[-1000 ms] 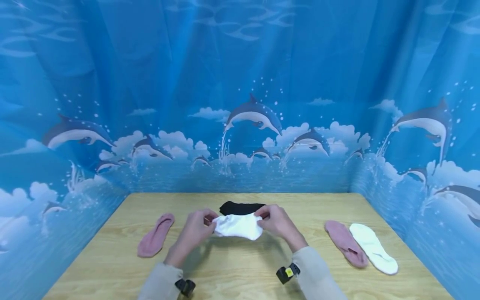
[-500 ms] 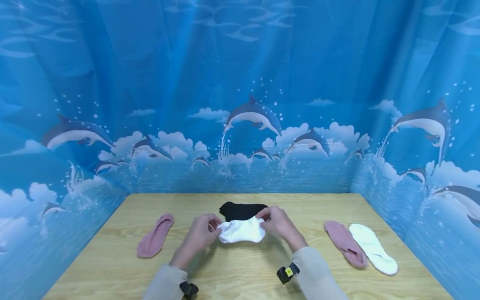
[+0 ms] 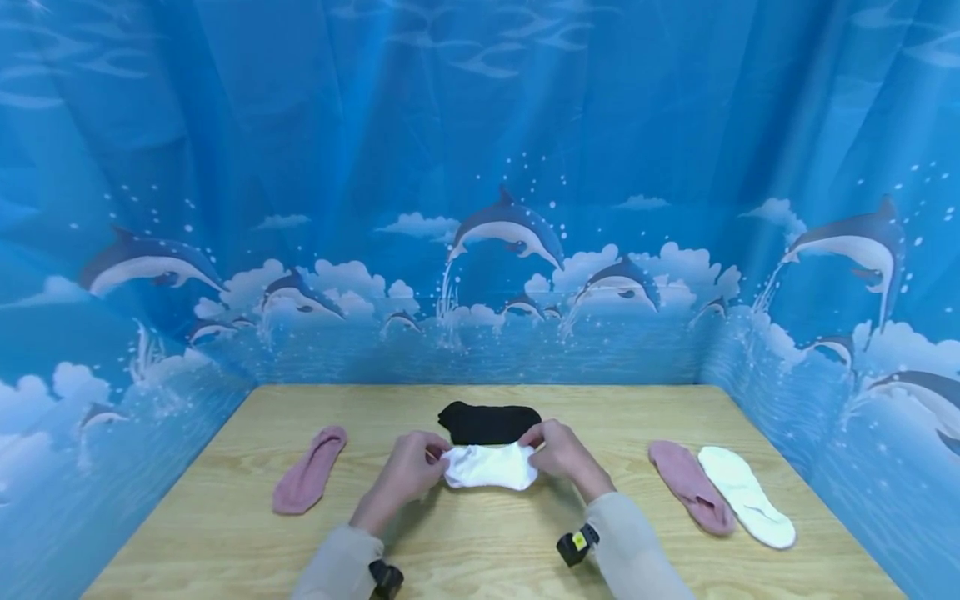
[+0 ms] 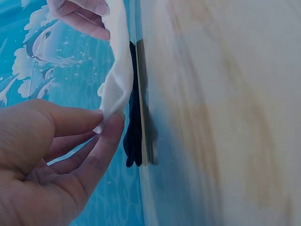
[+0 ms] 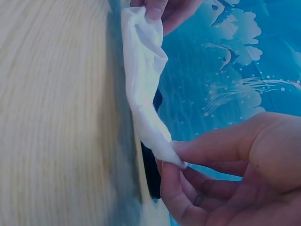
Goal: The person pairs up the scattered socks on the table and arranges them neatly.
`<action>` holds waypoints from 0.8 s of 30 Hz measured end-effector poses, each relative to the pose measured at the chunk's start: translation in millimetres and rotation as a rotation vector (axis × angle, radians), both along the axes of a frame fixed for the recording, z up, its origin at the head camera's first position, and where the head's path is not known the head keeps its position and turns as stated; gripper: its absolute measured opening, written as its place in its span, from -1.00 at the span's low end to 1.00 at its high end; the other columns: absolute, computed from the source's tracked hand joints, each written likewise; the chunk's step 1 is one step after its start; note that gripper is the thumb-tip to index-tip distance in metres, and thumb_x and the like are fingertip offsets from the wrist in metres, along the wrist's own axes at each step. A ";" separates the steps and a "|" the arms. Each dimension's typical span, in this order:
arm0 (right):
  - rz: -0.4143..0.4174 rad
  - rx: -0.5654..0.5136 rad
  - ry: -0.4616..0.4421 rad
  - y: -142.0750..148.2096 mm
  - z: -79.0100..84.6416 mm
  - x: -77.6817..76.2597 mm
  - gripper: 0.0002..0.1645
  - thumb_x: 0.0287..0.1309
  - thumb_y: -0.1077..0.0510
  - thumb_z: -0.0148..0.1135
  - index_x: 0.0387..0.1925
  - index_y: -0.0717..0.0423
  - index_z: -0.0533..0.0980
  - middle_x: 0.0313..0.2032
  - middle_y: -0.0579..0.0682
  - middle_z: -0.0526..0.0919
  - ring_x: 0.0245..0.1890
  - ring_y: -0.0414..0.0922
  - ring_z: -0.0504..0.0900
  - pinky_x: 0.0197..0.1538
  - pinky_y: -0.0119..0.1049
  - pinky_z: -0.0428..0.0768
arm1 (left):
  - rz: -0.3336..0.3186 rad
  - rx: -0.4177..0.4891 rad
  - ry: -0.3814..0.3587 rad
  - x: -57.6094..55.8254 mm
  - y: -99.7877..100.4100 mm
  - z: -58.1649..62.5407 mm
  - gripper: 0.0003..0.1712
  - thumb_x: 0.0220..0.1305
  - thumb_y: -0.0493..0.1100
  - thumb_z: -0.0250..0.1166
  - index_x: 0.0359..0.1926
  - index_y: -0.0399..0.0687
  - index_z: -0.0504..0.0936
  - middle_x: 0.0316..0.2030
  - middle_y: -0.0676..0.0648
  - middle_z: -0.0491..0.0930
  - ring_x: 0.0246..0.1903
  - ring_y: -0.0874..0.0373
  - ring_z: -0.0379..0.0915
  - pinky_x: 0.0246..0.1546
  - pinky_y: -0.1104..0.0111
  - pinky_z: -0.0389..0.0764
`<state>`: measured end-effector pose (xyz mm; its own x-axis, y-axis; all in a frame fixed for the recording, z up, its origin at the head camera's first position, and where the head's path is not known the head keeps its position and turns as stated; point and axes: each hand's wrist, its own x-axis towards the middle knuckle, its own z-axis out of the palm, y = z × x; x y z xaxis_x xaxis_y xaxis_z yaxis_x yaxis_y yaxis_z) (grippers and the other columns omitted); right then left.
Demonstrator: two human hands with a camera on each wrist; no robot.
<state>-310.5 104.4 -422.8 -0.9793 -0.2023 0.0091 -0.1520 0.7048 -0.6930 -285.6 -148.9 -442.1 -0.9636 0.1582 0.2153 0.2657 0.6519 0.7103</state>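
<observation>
A white ankle sock (image 3: 490, 467) is stretched sideways between both hands, just in front of a black sock (image 3: 489, 424) lying on the table. My left hand (image 3: 412, 467) pinches one end of it between thumb and forefinger, as the left wrist view shows at the sock's tip (image 4: 115, 89). The opposite end is pinched the same way by my right hand (image 3: 558, 450); in the right wrist view the white sock (image 5: 146, 89) hangs slightly creased from thumb and finger. In both wrist views the white sock partly covers the black one.
On the left side of the wooden table (image 3: 225, 542) lies a pink sock (image 3: 311, 472). Toward the right, another pink sock (image 3: 690, 487) and a second white sock (image 3: 746, 496) lie side by side. A blue dolphin-print curtain (image 3: 480, 350) encloses the back and sides.
Both hands have drawn the white sock slightly toward me and to the right, and more of the black sock shows behind it. The other socks have stayed put.
</observation>
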 end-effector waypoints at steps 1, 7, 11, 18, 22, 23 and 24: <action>-0.002 0.002 -0.004 0.3 -0.2 -0.1 -0.62 -0.12 0.51 0.27 -0.19 0.26 0.72 -0.26 0.08 0.72 -0.22 -0.07 0.60 -0.18 -0.29 0.64 | -0.001 -0.003 -0.003 -0.1 0.4 0.4 -0.81 0.14 -0.43 0.41 -0.17 -0.30 0.77 -0.33 -0.14 0.77 -0.37 0.18 0.62 -0.32 0.38 0.68; -0.007 0.011 -0.028 -0.1 -2.0 0.1 -0.60 -0.12 0.52 0.25 -0.18 0.26 0.72 -0.27 0.08 0.70 -0.24 -0.08 0.58 -0.22 -0.30 0.61 | -0.005 -0.031 -0.034 0.3 0.6 0.7 -0.81 0.14 -0.42 0.42 -0.17 -0.28 0.76 -0.33 -0.11 0.74 -0.35 0.17 0.60 -0.30 0.34 0.68; 0.004 0.010 -0.042 0.0 -5.2 -0.1 -0.58 -0.13 0.55 0.27 -0.16 0.27 0.71 -0.24 0.09 0.71 -0.19 -0.05 0.61 -0.13 -0.24 0.68 | -0.016 -0.032 -0.026 1.7 -0.4 -1.2 -0.81 0.10 -0.43 0.42 -0.21 -0.29 0.76 -0.36 -0.10 0.72 -0.37 0.18 0.59 -0.31 0.36 0.67; 0.046 0.029 -0.053 0.8 -8.9 -0.8 -0.50 -0.15 0.60 0.23 -0.10 0.27 0.70 -0.13 0.13 0.73 -0.05 0.03 0.66 -0.01 -0.14 0.70 | 0.003 -0.050 -0.051 3.8 0.7 -1.3 -0.81 0.09 -0.42 0.42 -0.21 -0.29 0.74 -0.41 -0.07 0.66 -0.38 0.20 0.53 -0.35 0.39 0.62; 0.056 0.033 -0.057 1.7 -10.1 -0.9 -0.49 -0.11 0.59 0.20 -0.07 0.27 0.70 -0.09 0.14 0.73 0.02 0.07 0.66 0.03 -0.11 0.69 | 0.024 -0.051 -0.074 5.0 1.8 0.3 -0.81 0.09 -0.42 0.43 -0.21 -0.29 0.74 -0.43 -0.06 0.63 -0.42 0.19 0.50 -0.39 0.40 0.58; 0.057 0.036 -0.057 2.1 -10.2 -0.9 -0.49 -0.11 0.59 0.20 -0.07 0.27 0.70 -0.08 0.14 0.73 0.03 0.08 0.66 0.06 -0.09 0.69 | 0.028 -0.053 -0.078 5.1 1.8 0.4 -0.80 0.10 -0.41 0.43 -0.20 -0.29 0.74 -0.44 -0.06 0.62 -0.42 0.19 0.49 -0.40 0.40 0.57; 0.057 0.037 -0.057 2.4 -10.4 -1.0 -0.49 -0.11 0.59 0.21 -0.07 0.27 0.70 -0.08 0.14 0.74 0.04 0.09 0.66 0.07 -0.07 0.69 | 0.029 -0.054 -0.080 5.3 1.8 0.7 -0.80 0.10 -0.41 0.43 -0.20 -0.29 0.74 -0.44 -0.06 0.62 -0.43 0.19 0.48 -0.40 0.41 0.56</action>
<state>-311.5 106.8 -433.2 -0.9648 -0.2572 -0.0551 -0.1538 0.7215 -0.6751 -280.3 -147.1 -441.4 -0.9818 0.1392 0.1291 0.1898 0.6964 0.6921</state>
